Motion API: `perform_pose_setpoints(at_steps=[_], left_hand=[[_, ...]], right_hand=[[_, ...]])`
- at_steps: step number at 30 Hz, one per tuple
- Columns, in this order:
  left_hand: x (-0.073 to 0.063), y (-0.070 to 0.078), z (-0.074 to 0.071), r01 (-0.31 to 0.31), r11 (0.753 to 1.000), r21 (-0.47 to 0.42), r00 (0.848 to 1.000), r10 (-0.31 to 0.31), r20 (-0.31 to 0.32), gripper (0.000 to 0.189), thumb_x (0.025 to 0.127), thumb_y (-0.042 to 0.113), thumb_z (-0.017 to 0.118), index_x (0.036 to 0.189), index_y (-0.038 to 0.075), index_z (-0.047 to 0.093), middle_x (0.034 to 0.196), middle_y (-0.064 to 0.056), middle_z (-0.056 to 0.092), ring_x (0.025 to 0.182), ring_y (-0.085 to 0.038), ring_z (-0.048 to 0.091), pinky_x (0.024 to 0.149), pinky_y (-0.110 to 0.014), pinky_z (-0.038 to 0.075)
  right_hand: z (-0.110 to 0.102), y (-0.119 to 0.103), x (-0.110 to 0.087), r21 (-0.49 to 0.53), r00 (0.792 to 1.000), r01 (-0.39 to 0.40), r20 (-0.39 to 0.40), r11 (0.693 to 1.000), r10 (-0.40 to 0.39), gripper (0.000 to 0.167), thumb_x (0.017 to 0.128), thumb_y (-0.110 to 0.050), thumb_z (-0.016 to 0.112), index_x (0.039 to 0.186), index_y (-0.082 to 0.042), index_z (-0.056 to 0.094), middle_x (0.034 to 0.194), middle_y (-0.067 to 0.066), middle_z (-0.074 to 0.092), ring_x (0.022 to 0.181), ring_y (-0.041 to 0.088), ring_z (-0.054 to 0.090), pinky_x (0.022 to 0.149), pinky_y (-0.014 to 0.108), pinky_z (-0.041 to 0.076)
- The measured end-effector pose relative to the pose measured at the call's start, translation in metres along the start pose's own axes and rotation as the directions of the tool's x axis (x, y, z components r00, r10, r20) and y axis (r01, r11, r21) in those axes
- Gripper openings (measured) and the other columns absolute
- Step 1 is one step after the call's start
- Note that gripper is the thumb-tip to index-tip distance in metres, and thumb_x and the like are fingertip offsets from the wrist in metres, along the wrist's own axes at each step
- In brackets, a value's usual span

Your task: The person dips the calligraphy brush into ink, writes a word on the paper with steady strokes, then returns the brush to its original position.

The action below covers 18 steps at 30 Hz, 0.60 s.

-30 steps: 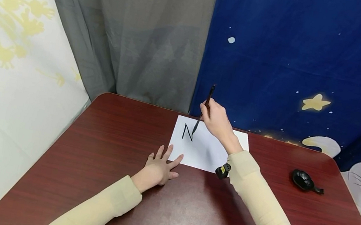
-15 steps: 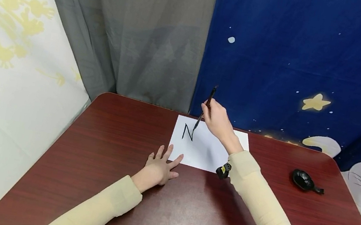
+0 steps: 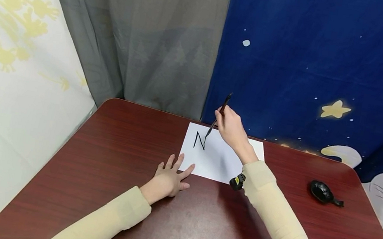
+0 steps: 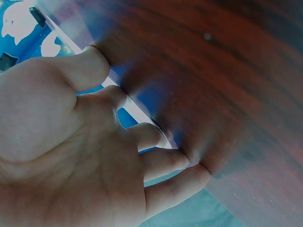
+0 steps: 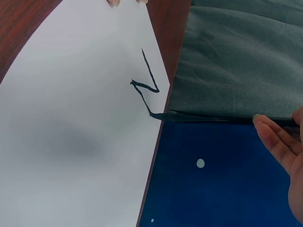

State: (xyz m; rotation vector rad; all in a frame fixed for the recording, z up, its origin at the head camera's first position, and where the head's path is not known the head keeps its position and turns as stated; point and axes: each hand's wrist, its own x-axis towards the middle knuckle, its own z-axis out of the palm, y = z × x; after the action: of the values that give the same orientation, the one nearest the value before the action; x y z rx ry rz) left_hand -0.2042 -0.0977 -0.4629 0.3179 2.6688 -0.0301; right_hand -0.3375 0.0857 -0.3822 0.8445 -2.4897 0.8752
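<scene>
Lying on brown table (image 3: 127,147): white paper (image 3: 218,161); behind, grey curtain (image 3: 169,45), starry curtain (image 3: 281,75).

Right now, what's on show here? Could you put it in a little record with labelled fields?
Right hand: holds a slim dark brush, above the paper's far half
Brush: tip at the upper end of the N's last stroke
Paper: white sheet near the table's far edge
Mark: black N, toward the paper's left side
Left hand: fingers spread, at the paper's near-left corner
Table: reddish-brown
Black dish: right of the paper, short handle; contents unclear
Backdrop: grey and blue curtains
</scene>
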Motion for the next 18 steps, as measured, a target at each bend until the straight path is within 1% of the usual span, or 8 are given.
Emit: perform_pose_setpoints(at_steps=[2,9,12,14,18], left_hand=[[0.0015,-0.0007,0.001,0.002,1.0,-0.002,1.0,-0.002,0.004,0.066,0.105,0.056,0.034,0.162,0.043,0.004,0.169,-0.005,-0.01,0.154,-0.033,-0.005,0.12,-0.053,0.02],[0.0044,-0.0007,0.0033,0.004,1.0,0.004,1.0,-0.004,-0.013,0.066,0.104,0.057,0.035,0.162,0.043,0.006,0.17,-0.004,-0.008,0.154,-0.033,-0.004,0.12,-0.053,0.02],[0.0018,0.0,0.002,0.007,1.0,0.003,1.0,-0.007,-0.014,0.065,0.105,0.056,0.035,0.162,0.043,0.007,0.17,-0.004,-0.007,0.155,-0.032,-0.003,0.12,-0.053,0.02],[-0.002,0.0009,-0.001,0.011,1.0,0.002,1.0,-0.011,-0.009,0.065,0.105,0.055,0.035,0.162,0.042,0.006,0.17,-0.004,-0.007,0.155,-0.032,-0.003,0.12,-0.052,0.02],[-0.0055,0.0016,-0.004,0.012,1.0,0.007,1.0,-0.012,-0.006,0.064,0.106,0.054,0.034,0.162,0.042,0.006,0.17,-0.004,-0.007,0.155,-0.031,-0.002,0.12,-0.052,0.02]], right_hand=[[0.0008,0.0003,0.0001,-0.002,1.0,0.003,-0.001,1.0,-0.003,0.021,0.108,-0.015,0.05,0.105,0.003,0.061,0.086,0.013,0.062,0.075,0.025,0.065,0.063,0.037,0.055],[0.0033,0.0024,0.0001,-0.02,1.0,0.006,-0.01,1.0,-0.006,0.02,0.108,-0.013,0.05,0.105,0.003,0.06,0.085,0.013,0.06,0.073,0.025,0.062,0.063,0.037,0.053],[0.0032,0.0018,-0.0002,-0.02,1.0,0.008,-0.019,1.0,-0.008,0.021,0.109,-0.014,0.049,0.106,0.004,0.06,0.085,0.013,0.06,0.072,0.024,0.06,0.063,0.037,0.052],[0.0026,0.0011,-0.0003,-0.013,1.0,0.004,-0.03,1.0,-0.005,0.022,0.109,-0.015,0.048,0.107,0.003,0.06,0.087,0.013,0.06,0.074,0.024,0.061,0.064,0.037,0.053],[-0.0013,0.0005,-0.0002,-0.004,0.999,0.003,-0.053,1.0,-0.003,0.024,0.109,-0.017,0.047,0.108,0.002,0.061,0.092,0.014,0.062,0.079,0.024,0.066,0.067,0.037,0.056]])
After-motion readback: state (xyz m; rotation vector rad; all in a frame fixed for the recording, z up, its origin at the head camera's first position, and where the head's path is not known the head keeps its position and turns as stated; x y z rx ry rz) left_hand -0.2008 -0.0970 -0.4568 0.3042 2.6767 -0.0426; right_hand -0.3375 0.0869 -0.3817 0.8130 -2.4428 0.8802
